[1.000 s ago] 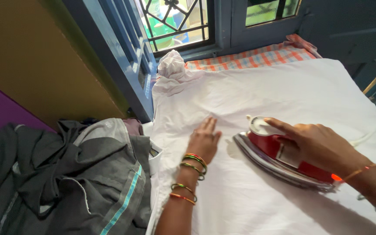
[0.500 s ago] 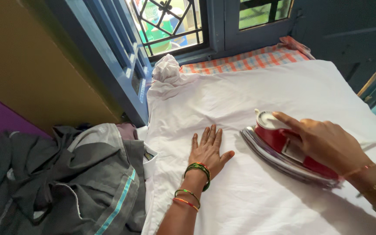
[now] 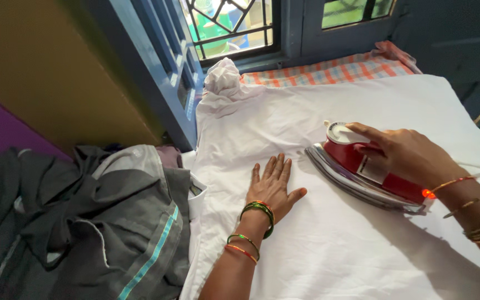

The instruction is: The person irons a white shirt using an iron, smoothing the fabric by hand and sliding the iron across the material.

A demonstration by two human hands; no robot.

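Now pressing stage: left hand flat, fingers spread, pinning white cloth on surface. Right hand wrapped round handle of red electric iron, sole down on cloth just right of left hand. Grey garments heaped at left. Next stroke likely needs fabric kept taut.

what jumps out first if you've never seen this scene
The red iron stands out most, right of centre on the white cloth, with the right hand gripping its handle. Beside it the left hand lies flat on the cloth, fingers spread, bangles on the wrist. At the left edge sits a heap of grey clothes, and a blue barred window is at the top.
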